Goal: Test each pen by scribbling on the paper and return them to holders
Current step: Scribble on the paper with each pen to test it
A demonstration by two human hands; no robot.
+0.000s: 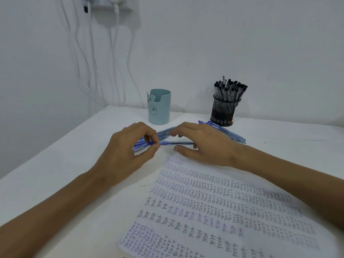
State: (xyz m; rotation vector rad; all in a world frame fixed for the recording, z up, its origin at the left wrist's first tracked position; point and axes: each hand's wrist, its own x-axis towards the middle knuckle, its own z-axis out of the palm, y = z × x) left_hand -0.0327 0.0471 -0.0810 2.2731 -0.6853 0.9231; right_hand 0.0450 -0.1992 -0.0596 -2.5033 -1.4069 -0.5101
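Judged half done: black pens (229,90) in mesh holder (224,110), blue pens (232,135) loose on desk (74,164); left fingers (152,135) pinching one blue pen (175,143), right fingers (174,134) slack.

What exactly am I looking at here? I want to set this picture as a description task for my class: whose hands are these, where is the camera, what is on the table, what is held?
There is no machine: a person works with bare hands, and the single picture comes from a camera worn on their head, looking forward and down. On the white table lies a paper filled with rows of the handwritten word TEST. Behind stand a light blue holder with no pens sticking out and a black mesh holder packed with black-capped pens. A pile of loose blue pens lies behind the hands. The left hand pinches one blue pen near its end; the right hand, fingers loosely extended, meets the pen's other end without clearly gripping it.
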